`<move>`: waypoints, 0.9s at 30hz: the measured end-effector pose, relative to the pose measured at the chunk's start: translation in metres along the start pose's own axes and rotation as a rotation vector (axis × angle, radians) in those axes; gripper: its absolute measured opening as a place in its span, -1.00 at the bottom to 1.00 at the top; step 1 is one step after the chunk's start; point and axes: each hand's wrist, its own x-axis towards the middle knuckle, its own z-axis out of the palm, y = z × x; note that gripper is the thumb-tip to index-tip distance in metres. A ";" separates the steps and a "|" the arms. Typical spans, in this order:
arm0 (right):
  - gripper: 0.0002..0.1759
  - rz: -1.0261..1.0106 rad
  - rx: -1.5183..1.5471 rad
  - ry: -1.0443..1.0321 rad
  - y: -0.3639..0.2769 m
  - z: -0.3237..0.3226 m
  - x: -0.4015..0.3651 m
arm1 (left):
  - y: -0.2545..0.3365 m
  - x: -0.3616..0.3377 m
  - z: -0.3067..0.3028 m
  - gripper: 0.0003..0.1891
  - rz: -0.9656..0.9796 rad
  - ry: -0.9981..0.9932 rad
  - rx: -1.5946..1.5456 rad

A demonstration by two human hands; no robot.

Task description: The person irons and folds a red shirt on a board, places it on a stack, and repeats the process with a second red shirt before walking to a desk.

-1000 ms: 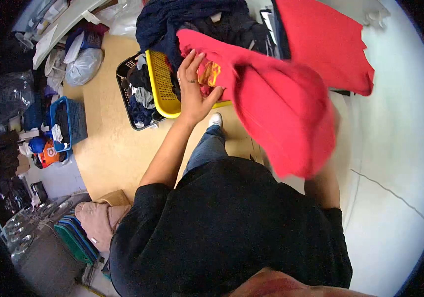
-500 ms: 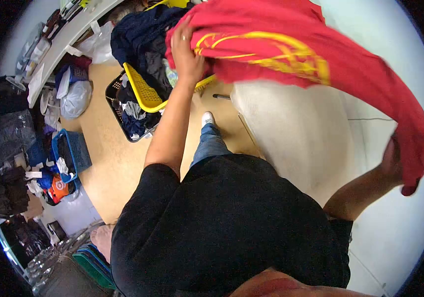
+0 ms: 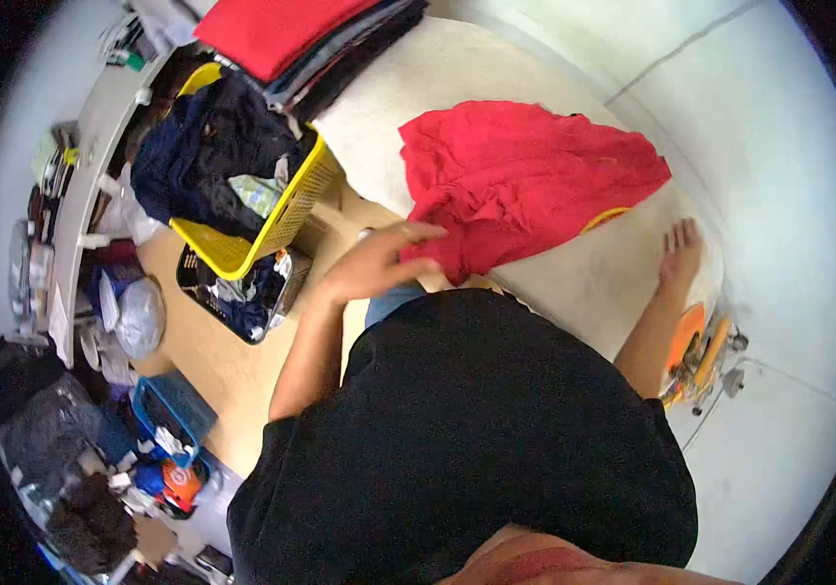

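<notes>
Shirt [image 3: 525, 180] lies crumpled, not yet smoothed; left hand [image 3: 379, 261] spread at its near corner, right hand [image 3: 681, 253] flat and empty beside it. Flattening likely needs both.

Table centre: the crumpled red shirt [image 3: 525, 175] covers this zone; you cannot cross it low without touching cloth.
Near edge: a bare strip of the white table [image 3: 584, 288] lies between the shirt and your body. Your right hand [image 3: 681, 255] lies flat on it, clear of the shirt.
Far side: bare surface separates the shirt from the stack of folded clothes [image 3: 291, 34]; this lane is free.
Left flank: the yellow basket [image 3: 286, 210], heaped with dark clothes [image 3: 208, 146], stands against the table. Your left hand [image 3: 379, 261] occupies the narrow gap beside the shirt.
Floor left: the black basket [image 3: 228, 297] and blue basket [image 3: 169, 414] obstruct; bare floor lies between them.
Right corner: orange tools [image 3: 696, 346] block the edge.
</notes>
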 end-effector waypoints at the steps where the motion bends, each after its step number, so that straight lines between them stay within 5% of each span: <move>1: -0.53 0.061 -0.069 -0.033 0.013 0.005 -0.018 | -0.013 -0.001 -0.003 -0.56 -0.111 0.068 0.021; 5: -0.66 -0.031 -0.448 -0.289 0.033 0.063 -0.104 | -0.072 0.017 -0.002 -0.67 -0.321 0.356 0.075; 10: -0.81 -0.208 -0.530 -0.893 0.051 0.120 -0.163 | -0.089 0.035 0.029 -0.69 -0.201 0.408 0.564; 12: -0.80 -0.254 -0.553 -0.939 0.045 0.135 -0.181 | -0.086 0.038 0.035 -0.74 -0.148 0.373 0.577; 14: -0.78 -0.308 -0.583 -0.981 0.046 0.143 -0.182 | -0.080 0.038 0.041 -0.84 -0.134 0.333 0.268; 16: -0.74 -0.668 -0.804 -0.808 0.056 0.149 -0.173 | -0.064 0.038 0.044 -0.84 -0.216 0.276 0.116; 20: -0.67 -0.843 -0.861 -0.832 0.054 0.173 -0.165 | -0.060 0.039 0.043 -0.84 -0.195 0.221 0.049; 23: -0.72 -0.757 -0.995 -0.908 0.077 0.176 -0.158 | -0.054 0.043 0.037 -0.80 -0.259 0.175 0.087; 27: -0.82 -0.627 -0.785 -1.010 0.085 0.166 -0.141 | -0.027 0.069 0.046 -0.62 0.011 0.464 0.682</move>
